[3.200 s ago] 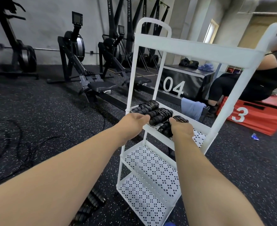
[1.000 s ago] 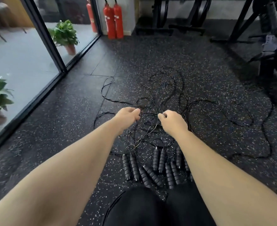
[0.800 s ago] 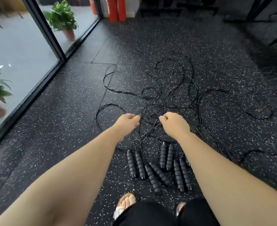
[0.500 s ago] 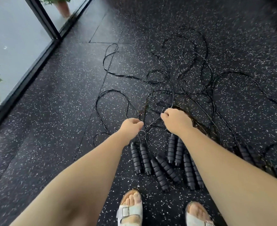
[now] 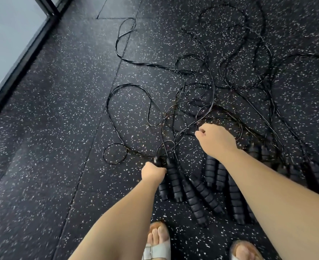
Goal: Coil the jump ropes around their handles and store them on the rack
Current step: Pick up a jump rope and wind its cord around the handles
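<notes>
Jump ropes (image 5: 202, 102) tangled, left hand (image 5: 153, 172) gripping handle (image 5: 163, 186), right hand (image 5: 216, 140) pinching cord.

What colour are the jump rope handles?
Black, ribbed foam handles, clearest in the head view.

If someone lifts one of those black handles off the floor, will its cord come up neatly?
Probably not. The thin cords lie in limp crossing loops, so they look floppy and apt to snag. The ribbed handles look stiff and round, so they may roll. The left hand is at one.

We see handles (image 5: 198, 192) in a row before our feet (image 5: 157, 241), tangled ropes (image 5: 198, 94) beyond, window (image 5: 10, 40) far left.
</notes>
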A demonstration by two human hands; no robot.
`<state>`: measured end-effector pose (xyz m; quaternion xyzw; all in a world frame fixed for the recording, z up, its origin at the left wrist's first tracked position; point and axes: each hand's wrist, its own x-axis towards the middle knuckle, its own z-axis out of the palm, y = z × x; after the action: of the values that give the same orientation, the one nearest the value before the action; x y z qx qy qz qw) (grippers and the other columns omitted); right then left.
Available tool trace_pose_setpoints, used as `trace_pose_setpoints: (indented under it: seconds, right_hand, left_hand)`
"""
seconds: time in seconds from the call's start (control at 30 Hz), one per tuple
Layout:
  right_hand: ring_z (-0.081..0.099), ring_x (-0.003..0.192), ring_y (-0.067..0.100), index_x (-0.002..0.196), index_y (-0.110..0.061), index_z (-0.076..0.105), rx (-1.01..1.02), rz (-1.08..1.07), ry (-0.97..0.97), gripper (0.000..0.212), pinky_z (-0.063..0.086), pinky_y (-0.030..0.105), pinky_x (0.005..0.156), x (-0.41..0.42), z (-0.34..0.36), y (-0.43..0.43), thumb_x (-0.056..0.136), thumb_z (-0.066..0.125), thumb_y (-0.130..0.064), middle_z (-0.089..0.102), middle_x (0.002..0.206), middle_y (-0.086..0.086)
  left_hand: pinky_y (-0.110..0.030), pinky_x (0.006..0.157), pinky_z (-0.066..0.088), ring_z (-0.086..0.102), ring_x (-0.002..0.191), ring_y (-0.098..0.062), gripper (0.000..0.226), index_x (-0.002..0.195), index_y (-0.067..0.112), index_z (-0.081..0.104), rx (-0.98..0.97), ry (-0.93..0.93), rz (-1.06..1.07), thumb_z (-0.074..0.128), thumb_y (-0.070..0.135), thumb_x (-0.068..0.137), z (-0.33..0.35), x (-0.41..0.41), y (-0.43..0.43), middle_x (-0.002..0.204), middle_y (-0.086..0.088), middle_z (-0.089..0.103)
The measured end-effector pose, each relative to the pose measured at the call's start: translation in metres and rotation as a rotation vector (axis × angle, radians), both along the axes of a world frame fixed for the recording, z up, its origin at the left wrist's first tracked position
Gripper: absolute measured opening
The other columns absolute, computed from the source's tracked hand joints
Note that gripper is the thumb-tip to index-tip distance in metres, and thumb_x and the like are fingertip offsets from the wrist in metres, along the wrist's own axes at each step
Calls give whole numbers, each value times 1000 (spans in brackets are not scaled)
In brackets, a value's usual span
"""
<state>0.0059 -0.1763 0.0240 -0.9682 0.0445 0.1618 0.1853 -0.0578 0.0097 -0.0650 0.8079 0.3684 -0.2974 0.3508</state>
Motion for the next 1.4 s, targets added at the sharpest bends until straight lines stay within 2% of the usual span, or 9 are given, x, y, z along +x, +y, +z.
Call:
trace_pose_setpoints:
  seconds: [0.07,0.27,0.37,0.5,0.73,0.9,1.07,1.23,1.4]
  right_hand:
    - [57,81,27,92,-11,58,1,-1,2,28,38,32,64,-2,-5,-2,98,38,-30,62,83,3]
    - [59,88,24,107,-16,61,3,-21,21,29,42,32,70,-1,-6,-7,99,39,-34,67,96,0]
    - [60,87,25,104,-14,60,18,-29,33,29,44,32,71,-2,-5,-6,98,39,-33,67,94,1]
    - [59,79,23,89,-17,57,38,-19,21,25,41,31,65,-4,-4,-1,98,39,-33,64,81,-1]
    - [59,86,23,100,-17,61,38,-30,-1,27,46,33,73,-5,-1,1,97,39,-32,66,89,-2]
    - [59,88,22,103,-19,60,50,-4,9,27,45,33,74,-5,-2,4,98,38,-32,67,91,-3]
    - [59,90,23,104,-18,62,22,-9,4,28,45,33,73,-3,5,-4,98,39,-33,68,95,-2]
    - [58,91,25,104,-19,62,17,1,-9,27,47,35,76,5,48,-9,98,41,-34,67,100,1]
    - [60,91,23,110,-22,60,70,29,-69,25,49,34,77,-5,117,4,98,43,-35,67,103,0]
  left_hand:
    - [-28,69,42,58,88,-25,35,110,5,55,17,0,22,71,21,82,-8,-2,-2,108,-10,64]
    - [-28,59,36,56,80,-20,38,109,2,59,1,-79,91,59,32,85,-9,-2,-5,96,-6,64]
    - [-28,66,38,55,90,-24,49,124,-1,49,-17,-3,29,56,33,88,-9,-9,-14,115,-11,62]
    - [-38,98,40,47,126,-36,53,136,-3,36,-22,48,54,51,27,94,-11,-10,-30,140,-21,45]
    - [-41,112,30,34,135,-35,90,142,-4,23,77,134,44,61,57,86,-14,-3,-51,145,-19,33]
    - [-38,96,42,45,128,-32,83,135,2,30,84,98,74,73,46,80,-23,3,-45,137,-14,43]
    - [-38,89,52,61,100,-27,75,124,4,43,-12,-8,37,77,43,69,-9,2,-15,112,-7,60]
    - [-30,64,45,59,83,-22,70,109,7,53,105,-101,-149,73,51,57,65,7,26,96,-2,62]
    - [-31,64,40,55,82,-21,53,100,16,42,365,-271,-500,73,47,71,175,8,38,85,6,52]
